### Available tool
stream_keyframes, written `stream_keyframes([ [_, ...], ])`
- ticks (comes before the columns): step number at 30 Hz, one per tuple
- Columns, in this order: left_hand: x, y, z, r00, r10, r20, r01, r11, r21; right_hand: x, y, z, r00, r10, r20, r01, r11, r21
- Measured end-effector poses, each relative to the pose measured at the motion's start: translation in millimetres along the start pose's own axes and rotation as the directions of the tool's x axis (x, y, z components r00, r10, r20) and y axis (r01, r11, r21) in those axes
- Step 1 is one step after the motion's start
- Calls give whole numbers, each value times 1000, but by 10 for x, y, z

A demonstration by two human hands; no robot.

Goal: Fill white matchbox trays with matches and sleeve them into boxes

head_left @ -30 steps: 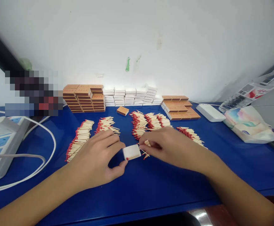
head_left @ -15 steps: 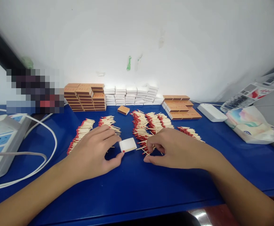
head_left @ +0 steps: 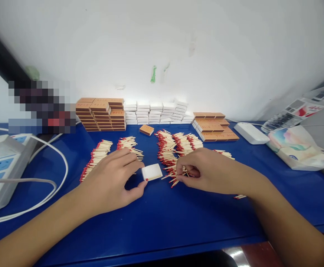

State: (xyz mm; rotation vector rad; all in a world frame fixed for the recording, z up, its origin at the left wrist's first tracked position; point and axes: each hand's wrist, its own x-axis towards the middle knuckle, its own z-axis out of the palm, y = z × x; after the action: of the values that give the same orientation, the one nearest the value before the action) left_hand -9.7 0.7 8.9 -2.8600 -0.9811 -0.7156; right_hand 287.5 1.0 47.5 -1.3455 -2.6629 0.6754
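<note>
A small white matchbox tray lies on the blue table with a match or two along its near edge. My left hand curls round the tray's left side, fingertips and thumb touching it. My right hand is closed in a pinch on several red-tipped matches just right of the tray. Rows of loose matches lie behind both hands, and another row of matches lies left of my left hand.
Stacks of brown matchbox sleeves and white trays line the wall, with more brown sleeves at right. A power strip with white cables is at left. A white box and plastic packets lie at right.
The tray slid a little farther from me and leftward with my left hand. My right hand left the tray and closed on matches from the pile beside it.
</note>
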Motion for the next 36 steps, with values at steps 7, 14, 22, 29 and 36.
stream_keyframes([
  [7, -7, -1, 5, 1000, -3, 15, 4, 1000, -6, -6, 8, -18, 1000, 2, -2, -2, 1000, -1],
  [14, -19, 5, 10, 1000, -13, 29, 13, 1000, -18, 66, -32, 46, 999, -40, 0, 40, 999, -12],
  [22, -14, 3, 17, 1000, -5, 11, 5, 1000, -6, 41, 11, 63, 982, -59, -181, 52, 998, -40],
  [29, -21, 14, 41, 1000, 22, 2, -22, 1000, -19, 14, 50, 43, 967, -58, -246, 47, 998, -49],
  [36, -25, -10, 43, 1000, 10, 6, -10, 1000, 6, -109, 290, -165, 986, 143, -91, -141, 990, 25],
])
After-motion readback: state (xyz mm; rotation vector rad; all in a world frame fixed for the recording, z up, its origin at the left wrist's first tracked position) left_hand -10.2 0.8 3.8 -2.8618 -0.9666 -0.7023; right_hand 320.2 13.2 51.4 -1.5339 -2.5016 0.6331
